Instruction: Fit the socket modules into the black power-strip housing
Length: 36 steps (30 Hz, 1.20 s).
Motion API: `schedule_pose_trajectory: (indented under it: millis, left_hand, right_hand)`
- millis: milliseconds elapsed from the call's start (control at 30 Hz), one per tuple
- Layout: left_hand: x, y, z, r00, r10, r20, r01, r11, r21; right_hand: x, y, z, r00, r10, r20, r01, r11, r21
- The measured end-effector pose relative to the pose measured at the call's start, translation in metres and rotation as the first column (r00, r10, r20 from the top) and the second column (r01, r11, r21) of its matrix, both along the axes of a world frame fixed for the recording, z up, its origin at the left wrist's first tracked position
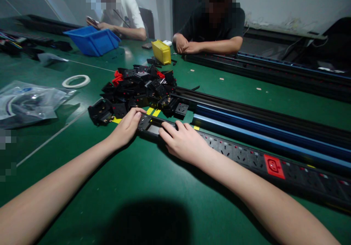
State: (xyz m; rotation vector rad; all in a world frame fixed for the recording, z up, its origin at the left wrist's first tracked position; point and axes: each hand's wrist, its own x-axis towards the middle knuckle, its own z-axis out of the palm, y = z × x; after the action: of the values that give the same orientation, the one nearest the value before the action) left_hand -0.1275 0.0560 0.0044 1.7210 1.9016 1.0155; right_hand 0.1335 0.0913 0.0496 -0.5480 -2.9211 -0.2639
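A long black power strip (pixel 242 153) lies slantwise across the green table, with a row of sockets and one red socket (pixel 274 166) along it. My left hand (pixel 127 126) is closed round its left end, beside a black socket module (pixel 144 121) set in the frame. Between my hands the channel shows an open gap (pixel 155 128). My right hand (pixel 185 140) lies over the strip just right of this gap, fingers bent onto it; what is under the palm is hidden. Beyond both hands rises a pile of loose black socket modules (pixel 142 86), a few parts red.
Blue-edged metal rails (pixel 246 133) lie behind the strip. A yellow bin (pixel 161 52), a blue bin (pixel 91 40), a tape roll (pixel 76 81) and a plastic bag (pixel 30 102) stand or lie farther off. Two people sit across the table, one person's forearms (pixel 208 46) resting near more rails.
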Motion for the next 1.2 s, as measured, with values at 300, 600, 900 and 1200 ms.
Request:
schedule_pose_trajectory:
  millis: [300,600,900,1200]
  left_hand:
    - [0.005,0.0,0.006,0.995,-0.035,0.088,0.041,0.997,-0.068]
    - [0.003,-0.001,0.005,0.999,-0.035,0.039,0.039,0.996,-0.08]
    - [0.003,-0.002,0.009,0.999,-0.033,-0.022,0.031,0.995,-0.099]
    - [0.015,-0.007,0.005,0.995,-0.097,0.03,0.099,0.992,-0.077]
  right_hand:
    - [0.0,0.0,-0.001,1.0,0.001,-0.012,-0.001,1.0,-0.001]
    - [0.0,0.001,0.0,1.0,-0.009,0.005,0.009,1.0,-0.011]
    - [-0.001,0.002,-0.002,0.995,-0.091,-0.038,0.087,0.992,-0.089]
    - [-0.002,0.002,-0.002,0.995,-0.097,-0.038,0.094,0.992,-0.08]
